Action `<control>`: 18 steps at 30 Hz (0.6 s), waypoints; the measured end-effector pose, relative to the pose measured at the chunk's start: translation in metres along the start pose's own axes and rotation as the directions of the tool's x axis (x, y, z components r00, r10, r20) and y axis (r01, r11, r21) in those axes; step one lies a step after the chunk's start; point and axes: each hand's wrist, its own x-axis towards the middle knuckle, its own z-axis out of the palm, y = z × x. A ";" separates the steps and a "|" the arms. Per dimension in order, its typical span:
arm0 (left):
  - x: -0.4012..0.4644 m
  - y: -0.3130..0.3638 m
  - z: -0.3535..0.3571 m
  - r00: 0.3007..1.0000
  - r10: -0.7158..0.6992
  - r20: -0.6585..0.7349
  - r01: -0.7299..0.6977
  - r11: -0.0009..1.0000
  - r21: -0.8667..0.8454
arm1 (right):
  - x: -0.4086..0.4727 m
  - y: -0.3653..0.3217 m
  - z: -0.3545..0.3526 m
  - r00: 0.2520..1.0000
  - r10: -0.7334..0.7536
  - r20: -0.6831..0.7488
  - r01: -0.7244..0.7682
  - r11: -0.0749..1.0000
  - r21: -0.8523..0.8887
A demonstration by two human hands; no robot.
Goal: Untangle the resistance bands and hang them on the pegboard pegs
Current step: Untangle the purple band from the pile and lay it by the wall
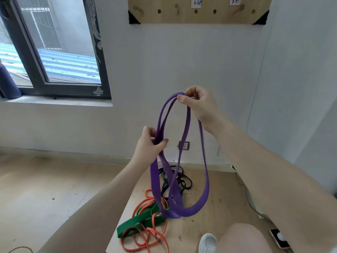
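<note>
1. From the head view, I am holding the purple band (184,161) up in front of me with both hands, and its loops are hanging down over the low wooden board (209,212) on the floor.
2. My right hand (199,106) is pinching the top of the purple band between thumb and forefinger, the other fingers curling loosely behind; the band is draping down on both sides of that hand.
3. My left hand (149,143) is gripping two crossing strands of the same band lower down, thumb in front, fingers curling round behind them.
4. Below my hands, the green band (138,221), the orange band (145,240) and the black band (184,181) are lying tangled in a heap on the board; the lowest purple loop is hanging right at the heap, and I cannot tell whether it is touching it.
5. The pegboard (198,10) is hanging on the white wall well above my hands, showing holes, wooden pegs and two small labels (196,2).
6. A window (51,46) is sitting to my left, a wall socket (183,145) is showing behind the band, and my white shoe (207,242) is resting on the board's near edge.
</note>
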 end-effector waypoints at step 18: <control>0.022 0.037 -0.017 0.989 0.139 0.042 -0.127 0.970 -0.207 | -0.032 0.046 0.013 0.988 0.092 0.122 -0.103 0.991 0.083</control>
